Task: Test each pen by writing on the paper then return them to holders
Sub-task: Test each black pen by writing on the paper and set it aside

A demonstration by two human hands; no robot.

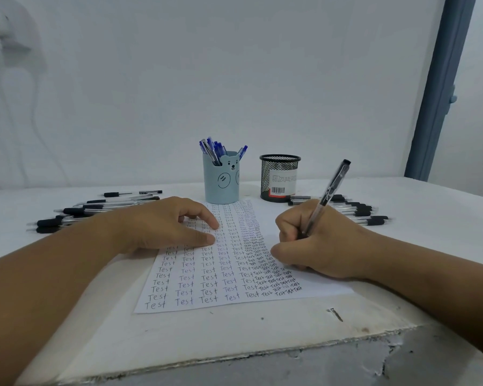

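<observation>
A white sheet of paper (pixel 207 285) covered with rows of the word "Test" lies in the middle of the table. My left hand (pixel 165 224) rests flat on its upper left part, fingers straight. My right hand (pixel 318 243) grips a black pen (pixel 332 190) in a writing hold, its tip hidden behind my fingers at the paper's right side. Behind the paper stand a light blue bear holder (pixel 221 182) with several blue pens (pixel 215 149) and a black mesh holder (pixel 279 178) that shows no pens.
Several black pens (pixel 95 210) lie in a row on the table at the left, and more black pens (pixel 357 210) lie at the right. The chipped front edge of the white table (pixel 234 355) is near me. A blue door frame (pixel 441 87) stands at the back right.
</observation>
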